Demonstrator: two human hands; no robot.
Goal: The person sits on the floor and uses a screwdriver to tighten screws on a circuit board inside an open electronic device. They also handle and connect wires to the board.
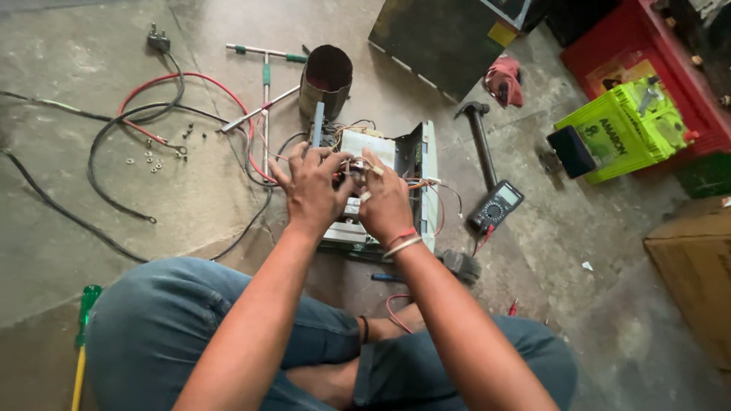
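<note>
On the concrete floor before my crossed legs lay an opened metal unit, its long axis running away from me. My left hand and right hand, fingers curled, pinched a small part among its wires; a multimeter lay nearby.

The floor was bare grey concrete, stained and scuffed, evenly lit by soft daylight. A dark metal cabinet stood at the top, a red crate and a brown cardboard box along the right.
</note>
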